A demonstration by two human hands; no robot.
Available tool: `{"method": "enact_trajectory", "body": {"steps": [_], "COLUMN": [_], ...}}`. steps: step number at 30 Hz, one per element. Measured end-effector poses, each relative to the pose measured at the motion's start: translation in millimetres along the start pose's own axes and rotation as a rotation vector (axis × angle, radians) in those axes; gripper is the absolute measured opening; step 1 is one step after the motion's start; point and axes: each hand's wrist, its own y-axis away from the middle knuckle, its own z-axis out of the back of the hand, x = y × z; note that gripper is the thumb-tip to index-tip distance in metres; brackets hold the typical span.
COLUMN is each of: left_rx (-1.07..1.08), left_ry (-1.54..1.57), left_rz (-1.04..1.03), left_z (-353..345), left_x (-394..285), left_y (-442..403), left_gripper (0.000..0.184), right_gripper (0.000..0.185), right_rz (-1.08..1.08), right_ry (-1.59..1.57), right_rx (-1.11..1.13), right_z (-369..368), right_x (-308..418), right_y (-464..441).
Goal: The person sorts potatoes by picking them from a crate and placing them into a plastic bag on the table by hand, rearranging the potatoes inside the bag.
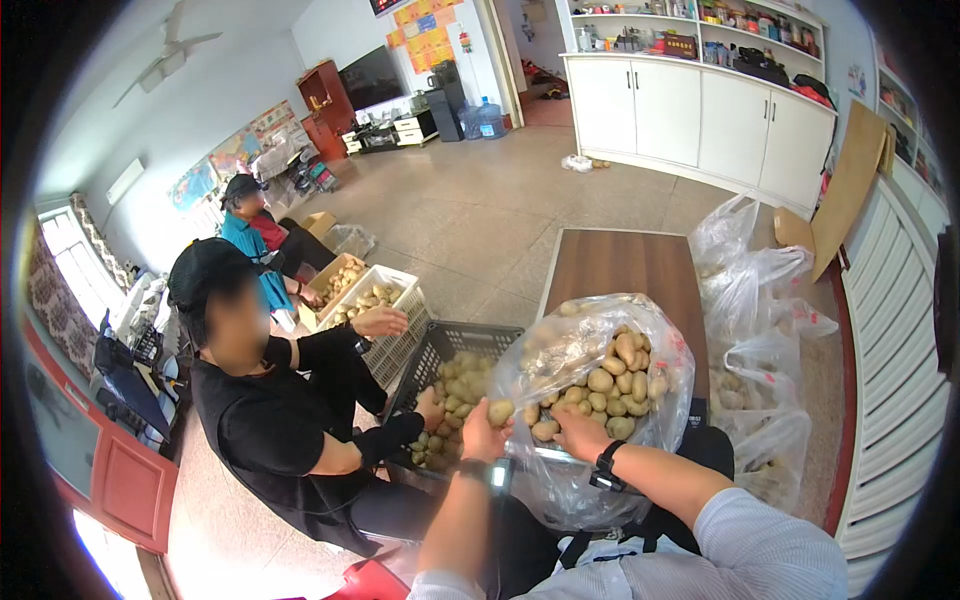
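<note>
My left hand (484, 432) is closed around a potato (501, 411) between the grey crate and the plastic bag. My right hand (580, 434) reaches over the near edge of the clear plastic bag (640, 478), its fingers stretched out against the potatoes (600, 381) there. Whether it grips one of them is hard to see. The bag stands wide open, with many potatoes inside, at the near end of a brown wooden table. To the left, a dark grey crate (481, 338) holds more potatoes.
A co-worker in black (262, 420) sits at my left, one hand in the grey crate. Beyond sits another person in blue (245, 236) beside a white crate (408, 300) and a cardboard box of potatoes. Filled plastic bags (755, 345) line the floor right of the table (625, 262).
</note>
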Motion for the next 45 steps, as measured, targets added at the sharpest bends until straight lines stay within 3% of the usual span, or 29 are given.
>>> {"method": "enact_trajectory", "body": {"steps": [3,5,11,12,14,15,17,21,27,32,36,39,45], "left_rx": [-0.146,-0.246,-0.306,-0.299,-0.304,-0.325,-0.475,-0.579,-0.622,-0.462,-0.485,-0.415,-0.415], "left_ry": [0.217,0.346,0.272,0.162,-0.528,-0.518,0.254,0.152,-0.336,-1.501,-1.365,-1.511,-1.711], "left_rz": [-0.001,-0.076,-0.194,-0.241,-0.545,-0.522,-0.101,-0.032,-0.028,0.124,-0.041,0.098,-0.022], "left_z": [-8.3,13.8,65.3,82.6,142.9,155.6,88.4,68.8,44.4,46.3,41.6,39.7,64.0], "left_x": [-6.4,-9.5,-4.8,0.1,24.9,31.1,-6.4,-16.4,-27.7,-37.4,-35.4,-44.5,-34.5], "left_y": [2.7,-0.7,-25.3,-36.3,-71.4,-80.0,-28.0,-12.7,8.2,9.9,20.7,17.4,5.6], "left_gripper": [0.037,0.037,0.030,0.029,0.027,0.026,0.027,0.027,0.025,0.037,0.031,0.023,0.018], "right_gripper": [0.057,0.056,0.052,0.052,0.053,0.053,0.053,0.046,0.040,0.045,0.044,0.045,0.051], "right_rz": [0.076,0.022,0.005,0.005,0.026,0.026,-0.001,0.020,0.034,-0.026,-0.021,-0.019,-0.040], "right_ry": [0.069,0.089,0.194,0.194,0.228,0.229,0.257,0.299,0.307,0.270,0.275,0.281,0.278], "right_rx": [-0.047,0.047,0.042,0.042,-0.005,-0.006,-0.018,-0.096,-0.131,-0.020,-0.001,-0.026,-0.012], "right_z": [1.8,-4.9,-9.9,-10.9,-12.8,-11.5,-9.6,-13.4,-17.4,-9.9,-9.0,-15.0,-18.5], "right_x": [-8.3,-2.0,-8.4,-8.9,-9.4,-7.6,-2.9,-5.5,-6.6,-1.0,-6.9,-8.9,-1.2], "right_y": [2.8,3.9,-1.1,-1.6,-1.7,-1.8,-2.0,-2.4,-1.7,-3.2,-6.8,-8.4,-8.2]}}
